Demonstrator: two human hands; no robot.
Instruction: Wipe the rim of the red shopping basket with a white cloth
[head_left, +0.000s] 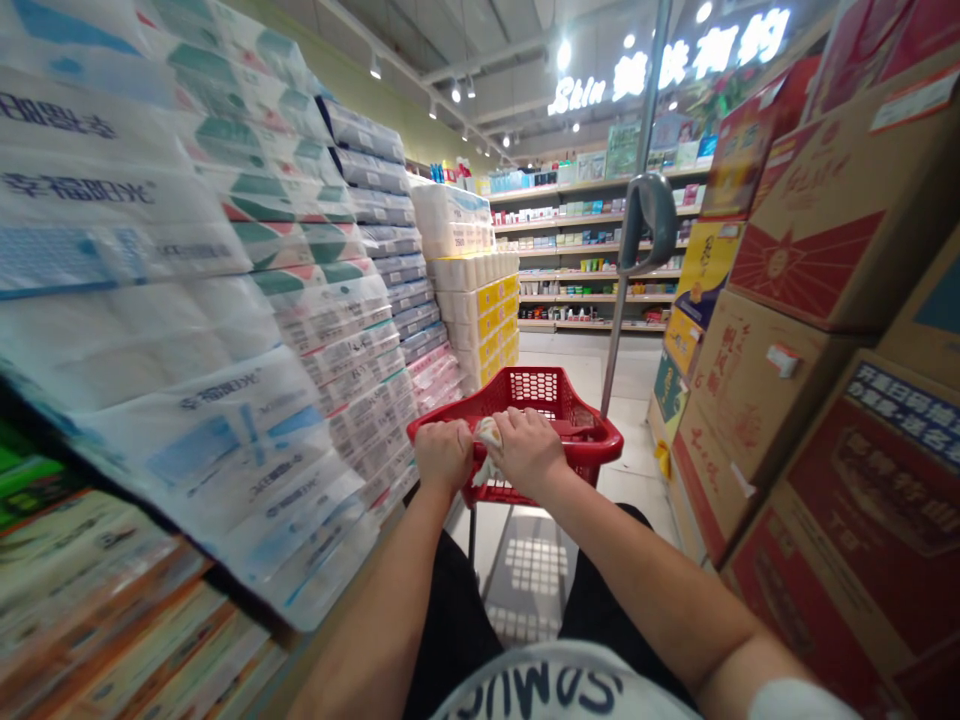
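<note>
A red plastic shopping cart (598, 446) with mesh walls stands right in front of my body. My left hand (444, 455) is closed around the left part of its near rim. Close beside it, my right hand (527, 450) wraps over the same rim, with a crumpled white patterned cloth or wrapper (490, 436) under its fingers and hanging down inside the rim. A metal pole (616, 345) with a grey loop handle (657, 224) rises at the cart's right side. The palms are hidden.
Stacked tissue packs (217, 300) line the left side, with toilet roll packs (480, 310) farther on. Cardboard boxes (810, 230) are piled along the right. Shelves of small goods (585, 240) cross the far end. Pale floor tiles (562, 346) run between them.
</note>
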